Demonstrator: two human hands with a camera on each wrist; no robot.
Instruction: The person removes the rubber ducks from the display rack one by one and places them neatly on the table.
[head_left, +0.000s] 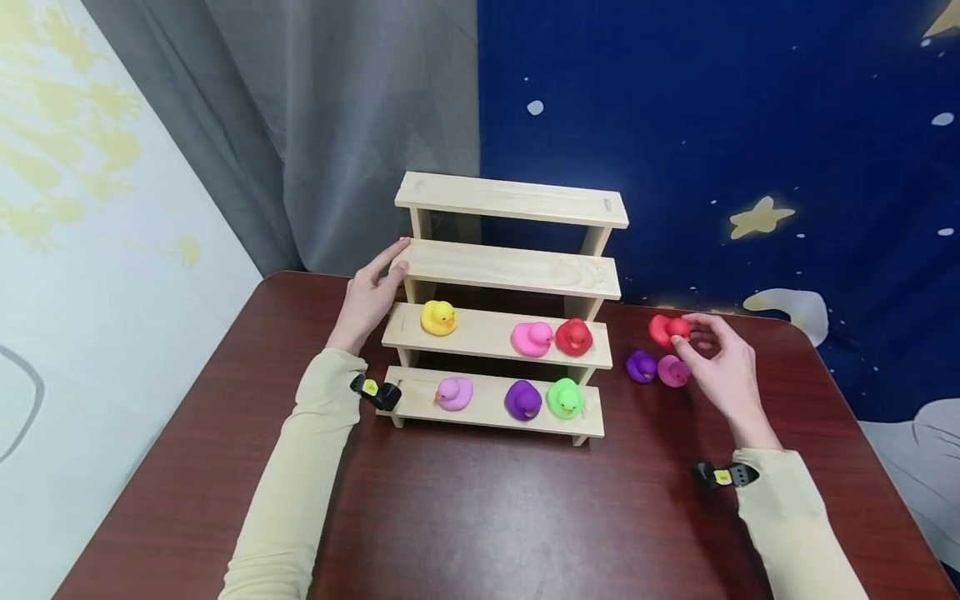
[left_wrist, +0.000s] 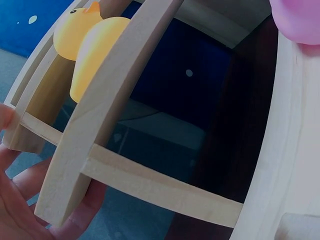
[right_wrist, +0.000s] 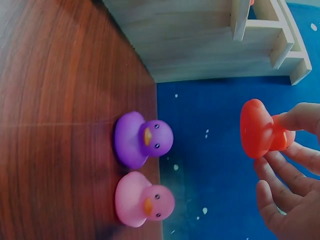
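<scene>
My right hand (head_left: 726, 367) pinches a red rubber duck (right_wrist: 257, 129) between thumb and fingers, raised over the table's right side. Just below it, a purple duck (right_wrist: 135, 140) and a pink duck (right_wrist: 137, 200) sit side by side on the table. My left hand (head_left: 369, 298) grips the left end of the third step up of a wooden tiered shelf (head_left: 510, 265). On the step beneath are a yellow duck (head_left: 438, 318), a pink duck (head_left: 532, 339) and another red duck (head_left: 574, 337). The lowest step bears a lilac duck (head_left: 454, 393), a purple duck (head_left: 523, 401) and a green duck (head_left: 566, 398).
The shelf stands toward the back of a dark red-brown table (head_left: 480, 517). Behind it hang a grey curtain (head_left: 375, 108) and a blue cloth (head_left: 675, 150) with stars. A white wall (head_left: 97, 333) borders the table on the left.
</scene>
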